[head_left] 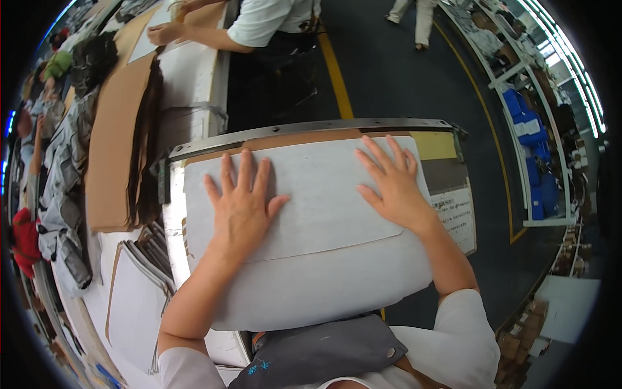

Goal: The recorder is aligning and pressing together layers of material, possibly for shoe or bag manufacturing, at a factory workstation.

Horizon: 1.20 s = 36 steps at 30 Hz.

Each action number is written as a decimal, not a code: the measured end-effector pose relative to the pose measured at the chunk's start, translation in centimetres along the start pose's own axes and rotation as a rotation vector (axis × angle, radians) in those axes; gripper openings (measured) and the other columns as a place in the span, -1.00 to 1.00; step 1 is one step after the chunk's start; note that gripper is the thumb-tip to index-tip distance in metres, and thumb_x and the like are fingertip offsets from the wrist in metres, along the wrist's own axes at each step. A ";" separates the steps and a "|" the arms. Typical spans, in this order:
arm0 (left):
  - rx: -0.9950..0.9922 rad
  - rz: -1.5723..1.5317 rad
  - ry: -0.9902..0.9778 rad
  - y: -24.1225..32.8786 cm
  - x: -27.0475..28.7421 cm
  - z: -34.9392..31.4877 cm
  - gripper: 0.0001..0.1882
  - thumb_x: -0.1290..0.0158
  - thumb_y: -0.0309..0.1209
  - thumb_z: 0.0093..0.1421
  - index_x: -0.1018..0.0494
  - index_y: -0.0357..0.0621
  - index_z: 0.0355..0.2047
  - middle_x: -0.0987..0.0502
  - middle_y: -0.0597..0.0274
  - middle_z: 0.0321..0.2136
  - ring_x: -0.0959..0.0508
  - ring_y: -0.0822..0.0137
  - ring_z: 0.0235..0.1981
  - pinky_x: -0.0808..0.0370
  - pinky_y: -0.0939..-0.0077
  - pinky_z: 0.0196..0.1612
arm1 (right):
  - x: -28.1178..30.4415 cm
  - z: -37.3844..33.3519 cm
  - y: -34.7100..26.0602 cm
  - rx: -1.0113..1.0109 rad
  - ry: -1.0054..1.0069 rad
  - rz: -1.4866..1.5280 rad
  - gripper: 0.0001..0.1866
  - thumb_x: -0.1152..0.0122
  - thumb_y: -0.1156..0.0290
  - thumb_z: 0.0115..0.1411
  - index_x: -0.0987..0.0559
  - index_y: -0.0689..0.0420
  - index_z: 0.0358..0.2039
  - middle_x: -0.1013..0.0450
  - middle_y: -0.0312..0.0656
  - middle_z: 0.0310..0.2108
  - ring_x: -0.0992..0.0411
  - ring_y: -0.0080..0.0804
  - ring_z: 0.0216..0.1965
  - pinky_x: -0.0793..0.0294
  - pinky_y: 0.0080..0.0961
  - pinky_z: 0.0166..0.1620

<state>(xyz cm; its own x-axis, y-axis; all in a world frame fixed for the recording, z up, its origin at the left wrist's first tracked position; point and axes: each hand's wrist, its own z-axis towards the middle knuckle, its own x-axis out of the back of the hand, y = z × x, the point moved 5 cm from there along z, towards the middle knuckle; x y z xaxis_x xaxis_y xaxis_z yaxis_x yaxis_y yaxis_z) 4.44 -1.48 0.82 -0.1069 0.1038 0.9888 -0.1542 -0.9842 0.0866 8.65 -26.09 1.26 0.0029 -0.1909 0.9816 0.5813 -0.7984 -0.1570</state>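
My left hand (pixel 240 211) lies flat with fingers spread on a large sheet of white paper (pixel 311 201). On the same sheet, farther right, rests my right hand (pixel 394 188), palm down and fingers apart. A second white sheet (pixel 330 285) shows below it, its near side drooping over the table edge toward my body. Brown cardboard (pixel 304 137) peeks out along the far edge of the sheets, next to a metal bar (pixel 311 126) that runs across the table's far side. Neither hand grips anything.
To the left stand a stack of brown cardboard sheets (pixel 116 149) and a pile of white sheets (pixel 136 305). Grey cloth items (pixel 65 188) lie beyond. A co-worker's arm (pixel 207 37) reaches over the far table. Blue bins (pixel 526 123) sit on a rack at right.
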 end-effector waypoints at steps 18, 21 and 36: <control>-0.001 -0.005 0.090 -0.2 -0.2 -0.1 -0.29 -0.11 0.00 0.16 -0.27 -0.23 0.16 -0.19 -0.02 0.22 -0.14 -0.07 0.26 -0.07 -0.34 0.16 | -0.2 -0.3 0.2 -0.003 0.020 -0.038 -0.40 -0.10 0.09 0.25 -0.29 0.05 0.24 0.00 -0.13 0.35 0.16 0.13 0.35 0.18 0.27 0.26; -0.005 -0.025 0.062 -0.1 0.0 -0.1 -0.30 -0.12 -0.01 0.16 -0.27 -0.23 0.15 -0.22 -0.02 0.16 -0.18 -0.04 0.22 -0.08 -0.36 0.14 | -0.3 -0.3 0.3 -0.017 0.032 -0.017 -0.40 -0.12 0.10 0.24 -0.29 0.06 0.23 -0.04 -0.09 0.28 0.11 0.07 0.33 0.16 0.23 0.27; -0.065 -0.033 0.152 -0.2 1.1 -0.2 -0.32 -0.16 -0.05 0.12 -0.31 -0.35 0.06 -0.33 -0.01 -0.02 -0.31 -0.01 0.03 -0.22 0.08 0.10 | 0.9 0.2 0.4 0.007 0.031 0.050 -0.41 -0.24 0.15 0.16 -0.35 0.13 0.15 -0.17 -0.08 0.11 -0.08 -0.05 0.20 0.02 0.04 0.24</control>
<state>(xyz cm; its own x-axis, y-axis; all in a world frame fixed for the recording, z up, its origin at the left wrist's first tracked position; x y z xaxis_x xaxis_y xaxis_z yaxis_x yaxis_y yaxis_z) 4.12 -1.12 1.89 -0.2474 0.1615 0.9554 -0.2229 -0.9690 0.1061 8.99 -26.45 2.08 0.0065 -0.2482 0.9687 0.5870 -0.7833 -0.2046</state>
